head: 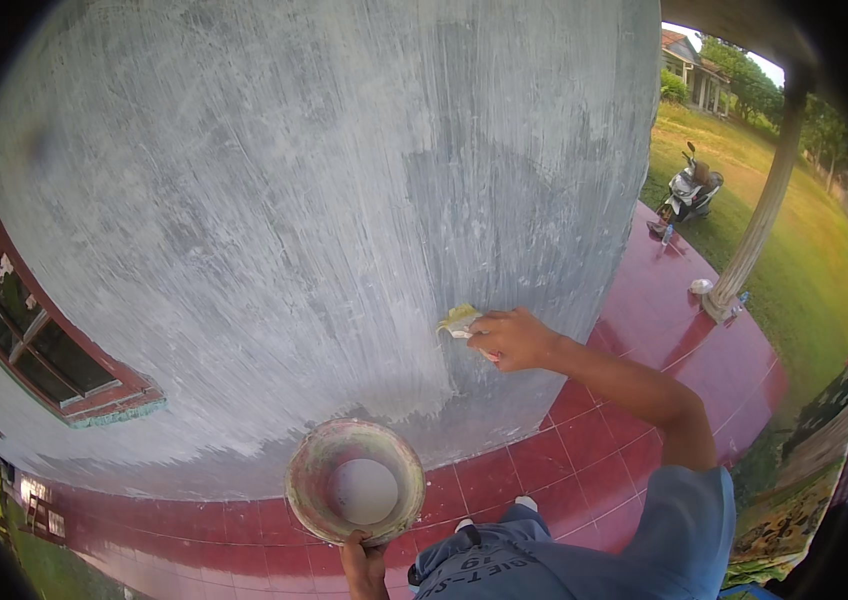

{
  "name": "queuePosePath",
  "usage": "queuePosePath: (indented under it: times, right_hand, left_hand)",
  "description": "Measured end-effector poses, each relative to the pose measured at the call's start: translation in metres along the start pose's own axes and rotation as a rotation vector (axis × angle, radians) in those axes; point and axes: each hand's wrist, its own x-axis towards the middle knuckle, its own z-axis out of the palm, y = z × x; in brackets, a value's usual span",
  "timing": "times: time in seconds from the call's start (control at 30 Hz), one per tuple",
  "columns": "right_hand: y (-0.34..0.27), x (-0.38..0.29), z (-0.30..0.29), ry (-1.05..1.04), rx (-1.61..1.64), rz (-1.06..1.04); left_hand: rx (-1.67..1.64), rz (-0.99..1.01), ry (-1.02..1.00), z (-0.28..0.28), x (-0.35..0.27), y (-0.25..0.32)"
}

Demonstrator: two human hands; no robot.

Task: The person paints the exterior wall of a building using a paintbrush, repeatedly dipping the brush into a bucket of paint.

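Observation:
My right hand (512,339) grips a paintbrush (460,321) with yellowish bristles, held against or very near the grey-white wall (304,225). Streaky whitish paint covers much of that wall, with a darker grey patch around and above the brush. Lower down, my left hand (364,561) holds the near rim of a round, paint-stained bucket (407,480). White liquid paint (364,491) lies in the bottom of it. The fingers of my left hand are partly hidden by the bucket.
A red-framed window (56,345) is set in the wall at left. Red floor tiles (544,465) run along the wall's foot and round its corner. On the right stand a pale column (761,232), a plastic bottle (667,235) and a parked motor scooter (690,187) by the grass.

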Motion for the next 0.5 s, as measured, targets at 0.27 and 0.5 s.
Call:
queuePosePath:
  times: [0.27,0.5]
  right_hand:
    - [0.019,0.159,-0.277,0.004,0.054,0.22]
    - [0.022,0.221,-0.519,0.454,-0.034,0.019]
  left_hand:
    - [-0.035,0.006,-0.091,0.014,-0.004,0.002]
    - [0.088,-0.001,0.06,-0.004,0.002,-0.021]
